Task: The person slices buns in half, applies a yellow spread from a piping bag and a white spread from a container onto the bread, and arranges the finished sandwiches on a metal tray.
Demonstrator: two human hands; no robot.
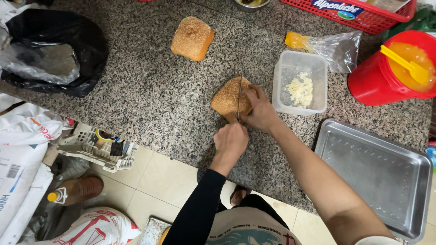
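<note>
Directly beneath both hands (245, 124), bun (227, 97).

Counts, top to bottom: 2 sesame buns, one (192, 38) at upper centre, one (228, 98) mid-frame; 1 knife (239, 97), blade edge-on over the mid-frame bun; 2 hands, left hand (230, 141) and right hand (260, 109), both centre frame; 1 clear plastic tub (299, 81) w/ chopped pale bits, right of centre; 1 clear bag (334, 47) w/ a yellow piece inside, upper right; 1 red bucket (386, 75) at far right w/ 1 yellow scoop (406, 66); 1 red basket (363, 13) at top right; 1 steel tray (377, 174), lower right; 1 black bag (50, 50), upper left; 1 white crate (97, 149), lower left.
</note>
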